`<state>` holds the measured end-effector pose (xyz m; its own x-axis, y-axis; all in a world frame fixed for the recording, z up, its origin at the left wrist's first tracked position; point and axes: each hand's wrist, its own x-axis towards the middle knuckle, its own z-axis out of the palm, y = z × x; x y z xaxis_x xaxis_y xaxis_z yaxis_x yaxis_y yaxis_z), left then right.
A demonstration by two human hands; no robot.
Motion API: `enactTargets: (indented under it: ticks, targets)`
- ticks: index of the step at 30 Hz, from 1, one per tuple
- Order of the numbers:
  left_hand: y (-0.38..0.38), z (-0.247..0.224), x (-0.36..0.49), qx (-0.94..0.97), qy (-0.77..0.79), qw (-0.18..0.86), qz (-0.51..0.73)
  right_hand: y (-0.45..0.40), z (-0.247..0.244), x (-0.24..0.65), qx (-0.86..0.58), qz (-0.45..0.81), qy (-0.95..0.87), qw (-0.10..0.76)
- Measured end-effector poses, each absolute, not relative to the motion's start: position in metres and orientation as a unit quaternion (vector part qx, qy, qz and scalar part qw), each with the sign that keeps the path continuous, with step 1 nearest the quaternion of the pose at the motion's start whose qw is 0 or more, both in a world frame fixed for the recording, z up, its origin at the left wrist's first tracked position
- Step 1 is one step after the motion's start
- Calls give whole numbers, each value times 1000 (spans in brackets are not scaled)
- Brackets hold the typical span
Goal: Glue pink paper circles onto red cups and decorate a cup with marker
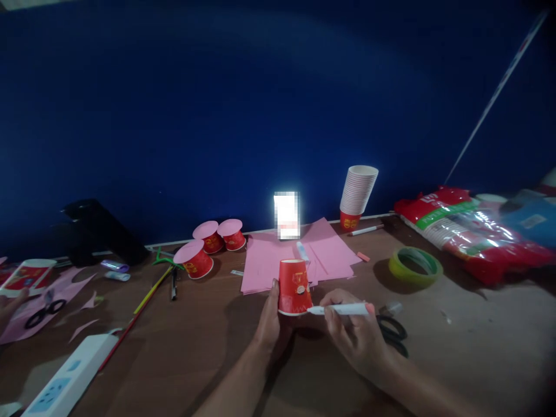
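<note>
A red paper cup (294,284) is held upside down in my left hand (270,324), with the thumb along its left side and the other fingers hidden beneath or behind it. My right hand (351,333) grips a white marker pen (345,309) between thumb and fingers. The pen's tip touches, or nearly touches, the cup's lower right rim, where a faint zigzag line runs along the red surface. Black-handled scissors (392,335) lie partly hidden behind my right hand. Pink paper sheets (260,263) are spread just beyond the cup.
Pink-topped red cups (194,260) stand at the back left. Farther right are stacked cups (359,188), yellow tape (414,267) and a red plastic package (473,231). A white power strip (72,376) lies front left. At the far left edge, another person's hand (13,307) touches a cup.
</note>
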<state>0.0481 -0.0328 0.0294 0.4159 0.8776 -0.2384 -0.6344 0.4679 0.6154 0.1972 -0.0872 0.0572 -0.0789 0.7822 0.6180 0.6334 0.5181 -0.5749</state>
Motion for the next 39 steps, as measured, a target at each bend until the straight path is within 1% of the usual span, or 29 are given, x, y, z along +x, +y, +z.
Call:
enactTargets:
  ticks: [8,13,16,19,26,39]
  targets:
    - [-34,27,43,236,262,821,450,-89,62,195,-471,76,-739,475]
    - [-34,23,42,303,259,780,482,-89,63,195,-466,59,-737,487]
    - [-33,22,43,306,261,766,501,-87,61,195,-470,62,-738,480]
    - [-33,21,44,293,253,777,496,-86,59,196,-484,62,-730,479]
    - [-33,18,44,291,249,788,482,-84,59,199,-476,59,-713,511]
    - [-32,15,42,294,230,798,472,-84,57,198,-476,61,-711,514]
